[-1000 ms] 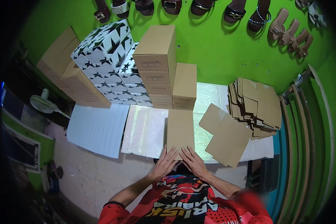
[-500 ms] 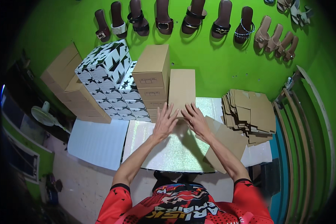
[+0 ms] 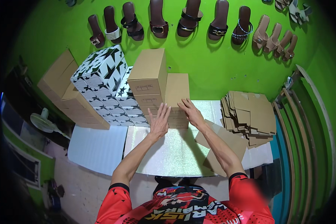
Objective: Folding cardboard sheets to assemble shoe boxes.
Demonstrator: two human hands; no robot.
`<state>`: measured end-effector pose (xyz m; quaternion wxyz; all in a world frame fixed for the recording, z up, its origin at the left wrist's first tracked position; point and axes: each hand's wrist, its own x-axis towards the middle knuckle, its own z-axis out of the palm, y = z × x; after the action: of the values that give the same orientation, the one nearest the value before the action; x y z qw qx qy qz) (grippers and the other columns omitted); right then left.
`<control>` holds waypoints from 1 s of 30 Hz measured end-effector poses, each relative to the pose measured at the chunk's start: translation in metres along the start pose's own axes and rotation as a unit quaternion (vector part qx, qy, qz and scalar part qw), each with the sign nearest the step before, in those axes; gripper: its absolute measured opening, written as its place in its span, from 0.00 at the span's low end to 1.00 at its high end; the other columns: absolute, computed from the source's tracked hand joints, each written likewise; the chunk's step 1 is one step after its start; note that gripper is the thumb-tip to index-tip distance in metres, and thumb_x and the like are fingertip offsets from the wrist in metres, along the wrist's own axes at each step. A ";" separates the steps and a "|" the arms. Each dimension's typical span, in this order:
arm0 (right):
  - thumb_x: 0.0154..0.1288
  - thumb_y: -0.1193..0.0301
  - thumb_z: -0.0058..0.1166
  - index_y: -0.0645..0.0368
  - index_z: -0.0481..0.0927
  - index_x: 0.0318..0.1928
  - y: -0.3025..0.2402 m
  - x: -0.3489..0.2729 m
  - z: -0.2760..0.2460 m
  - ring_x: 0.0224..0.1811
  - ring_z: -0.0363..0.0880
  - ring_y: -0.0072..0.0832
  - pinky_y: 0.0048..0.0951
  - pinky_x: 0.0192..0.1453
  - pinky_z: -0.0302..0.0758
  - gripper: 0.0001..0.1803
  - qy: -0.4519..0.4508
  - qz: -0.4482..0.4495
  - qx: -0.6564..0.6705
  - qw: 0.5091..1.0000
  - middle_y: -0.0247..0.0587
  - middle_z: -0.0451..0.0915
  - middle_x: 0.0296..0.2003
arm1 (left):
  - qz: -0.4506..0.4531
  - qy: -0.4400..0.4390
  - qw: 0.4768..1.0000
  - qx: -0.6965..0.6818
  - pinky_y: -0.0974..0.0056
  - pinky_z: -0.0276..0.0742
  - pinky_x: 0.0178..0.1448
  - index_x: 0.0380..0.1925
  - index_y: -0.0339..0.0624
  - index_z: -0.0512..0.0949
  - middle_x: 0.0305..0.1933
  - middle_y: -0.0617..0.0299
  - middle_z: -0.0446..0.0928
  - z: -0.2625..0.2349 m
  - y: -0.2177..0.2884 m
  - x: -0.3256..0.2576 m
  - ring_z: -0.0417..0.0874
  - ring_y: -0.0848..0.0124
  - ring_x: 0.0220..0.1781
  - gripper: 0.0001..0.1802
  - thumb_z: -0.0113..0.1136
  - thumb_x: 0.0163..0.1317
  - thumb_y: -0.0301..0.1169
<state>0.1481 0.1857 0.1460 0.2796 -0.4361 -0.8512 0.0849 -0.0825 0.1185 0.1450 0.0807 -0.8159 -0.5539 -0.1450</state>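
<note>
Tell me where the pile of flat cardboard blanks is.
The pile of flat brown cardboard blanks lies at the right end of the white table, right of the right hand.

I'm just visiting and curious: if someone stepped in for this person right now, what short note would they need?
Left hand: open, flat against the front of the plain brown box.
Right hand: open, resting on the same box.
Box: sits on the shorter brown stack, beside the taller brown stack and the star-patterned boxes.
Done: box is on the stack.
Left: a pile of flat cardboard blanks lies to the right; loose blanks lie under the right forearm.
</note>
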 end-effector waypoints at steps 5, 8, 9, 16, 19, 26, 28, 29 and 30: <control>0.61 0.89 0.54 0.44 0.73 0.76 -0.001 0.001 -0.002 0.83 0.60 0.49 0.45 0.76 0.77 0.43 -0.002 -0.012 -0.013 1.000 0.44 0.64 0.80 | 0.001 0.026 1.000 0.005 0.17 0.24 0.81 0.84 0.46 0.54 0.89 0.56 0.49 0.010 -0.005 -0.001 0.43 0.61 0.91 0.52 0.59 0.57 0.28; 0.58 0.89 0.55 0.42 0.72 0.76 -0.002 -0.002 -0.007 0.83 0.60 0.47 0.44 0.75 0.79 0.46 -0.022 0.011 -0.009 1.000 0.41 0.63 0.81 | -0.001 0.025 1.000 0.012 0.16 0.26 0.81 0.85 0.47 0.53 0.89 0.56 0.49 0.014 0.000 -0.002 0.43 0.61 0.92 0.53 0.60 0.56 0.28; 0.56 0.87 0.60 0.43 0.73 0.75 -0.005 -0.001 -0.006 0.84 0.60 0.46 0.43 0.76 0.78 0.45 -0.011 0.001 0.001 1.000 0.43 0.65 0.80 | -0.008 0.020 0.999 0.028 0.15 0.27 0.81 0.85 0.48 0.52 0.90 0.57 0.47 0.013 -0.003 -0.002 0.43 0.61 0.92 0.54 0.61 0.55 0.29; 0.64 0.76 0.64 0.41 0.69 0.78 -0.009 -0.008 -0.004 0.84 0.57 0.52 0.46 0.81 0.70 0.42 -0.012 0.009 -0.040 0.999 0.46 0.61 0.81 | -0.001 0.009 1.000 0.021 0.15 0.19 0.79 0.86 0.46 0.48 0.91 0.54 0.43 0.022 0.003 -0.006 0.39 0.56 0.92 0.56 0.63 0.57 0.34; 0.79 0.55 0.53 0.44 0.67 0.80 -0.009 -0.038 0.011 0.86 0.49 0.56 0.64 0.86 0.47 0.33 0.162 0.071 -0.016 0.984 0.49 0.56 0.83 | 0.017 0.008 0.998 -0.054 0.17 0.16 0.80 0.86 0.46 0.48 0.91 0.52 0.42 0.029 0.022 -0.021 0.38 0.52 0.92 0.53 0.61 0.61 0.36; 0.78 0.39 0.44 0.46 0.66 0.81 0.056 -0.248 0.056 0.87 0.40 0.62 0.74 0.84 0.33 0.40 -0.030 0.388 -0.106 0.915 0.52 0.49 0.85 | 0.049 -0.124 0.986 -0.104 0.14 0.18 0.77 0.85 0.47 0.52 0.90 0.50 0.44 0.074 0.064 -0.096 0.40 0.49 0.91 0.53 0.62 0.59 0.38; 0.76 0.33 0.41 0.46 0.61 0.83 0.044 -0.287 0.050 0.88 0.35 0.60 0.76 0.83 0.27 0.46 -0.103 0.464 -0.081 0.876 0.51 0.44 0.86 | 0.040 -0.154 0.981 -0.114 0.13 0.18 0.77 0.85 0.47 0.52 0.90 0.49 0.44 0.083 0.063 -0.122 0.39 0.49 0.91 0.53 0.62 0.59 0.38; 0.74 0.29 0.40 0.45 0.57 0.85 0.042 -0.304 0.051 0.88 0.31 0.60 0.80 0.81 0.28 0.51 -0.117 0.480 -0.053 0.868 0.51 0.41 0.87 | 0.040 -0.178 0.975 -0.127 0.13 0.17 0.76 0.85 0.47 0.52 0.90 0.48 0.44 0.087 0.067 -0.126 0.39 0.48 0.91 0.53 0.62 0.59 0.39; 0.74 0.29 0.40 0.45 0.57 0.85 0.040 -0.314 0.057 0.88 0.31 0.60 0.80 0.81 0.28 0.51 -0.119 0.487 -0.054 0.864 0.51 0.41 0.87 | 0.044 -0.183 0.974 -0.130 0.13 0.17 0.76 0.85 0.47 0.52 0.90 0.48 0.44 0.092 0.070 -0.128 0.39 0.48 0.91 0.53 0.62 0.59 0.39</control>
<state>0.2903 -0.0324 -0.0428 0.0755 -0.7958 -0.5609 0.2154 -0.0479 0.0067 0.0186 -0.1226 -0.8558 -0.4989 -0.0609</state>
